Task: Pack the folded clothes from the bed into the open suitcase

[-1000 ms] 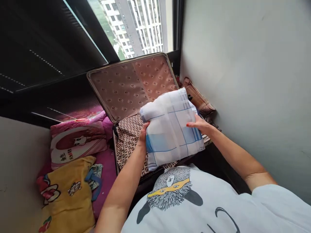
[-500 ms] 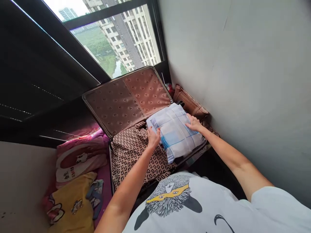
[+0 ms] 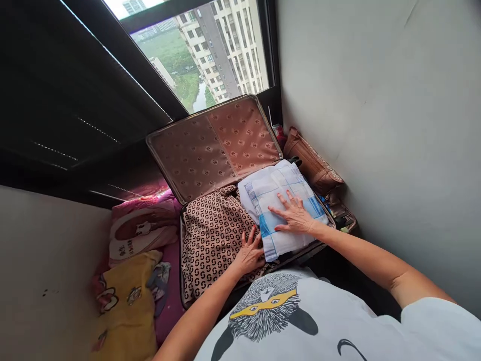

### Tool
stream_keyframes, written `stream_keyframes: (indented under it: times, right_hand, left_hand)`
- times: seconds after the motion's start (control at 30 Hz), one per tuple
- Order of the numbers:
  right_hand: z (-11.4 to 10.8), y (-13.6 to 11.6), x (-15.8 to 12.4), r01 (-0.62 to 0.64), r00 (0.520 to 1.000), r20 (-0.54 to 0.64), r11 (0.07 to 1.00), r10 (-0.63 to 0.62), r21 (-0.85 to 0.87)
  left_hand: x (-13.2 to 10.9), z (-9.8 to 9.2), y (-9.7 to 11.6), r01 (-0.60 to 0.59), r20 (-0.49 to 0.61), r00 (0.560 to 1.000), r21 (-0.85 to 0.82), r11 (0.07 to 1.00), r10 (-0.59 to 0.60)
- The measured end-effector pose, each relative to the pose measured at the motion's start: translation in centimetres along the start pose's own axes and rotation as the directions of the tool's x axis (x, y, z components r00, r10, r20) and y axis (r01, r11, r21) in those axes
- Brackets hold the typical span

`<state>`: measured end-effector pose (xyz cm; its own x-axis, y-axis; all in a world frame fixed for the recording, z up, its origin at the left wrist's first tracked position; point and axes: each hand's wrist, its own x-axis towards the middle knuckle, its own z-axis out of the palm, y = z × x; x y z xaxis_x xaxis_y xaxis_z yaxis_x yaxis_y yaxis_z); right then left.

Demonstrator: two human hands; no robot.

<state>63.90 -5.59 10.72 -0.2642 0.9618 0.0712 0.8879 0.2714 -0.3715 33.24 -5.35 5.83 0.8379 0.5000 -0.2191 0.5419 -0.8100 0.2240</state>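
An open suitcase (image 3: 182, 276) lies in front of me, its patterned pink-brown lid (image 3: 214, 143) leaning back toward the window. On the right side of it rests a folded white-and-blue checked cloth (image 3: 281, 185). My right hand (image 3: 295, 214) is spread flat on top of this cloth, fingers apart. A brown fabric with a black repeating print (image 3: 210, 235) fills the left side. On that fabric, beside the checked cloth's near left edge, lies my left hand (image 3: 250, 253), fingers spread. Neither hand grips anything.
To the left are a pink printed cloth (image 3: 145, 230) and a folded yellow garment (image 3: 130, 291). A brown bag (image 3: 311, 160) stands between the suitcase and the white wall (image 3: 376, 100). Behind the lid is a window (image 3: 225, 50) with a dark frame.
My right hand has moved from the cloth's far right edge onto its top. My left hand has come nearer to me, down from the cloth's left side onto the printed fabric. The view has shifted.
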Motion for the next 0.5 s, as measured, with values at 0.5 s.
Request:
stream_keyframes:
  times: [0.5]
  right_hand:
    - [5.4, 2.8, -1.7, 0.006, 0.99, -0.133, 0.968, -0.041, -0.251]
  left_hand:
    - [0.8, -0.7, 2.8, 0.011, 0.062, 0.998, -0.193, 0.981, 0.001]
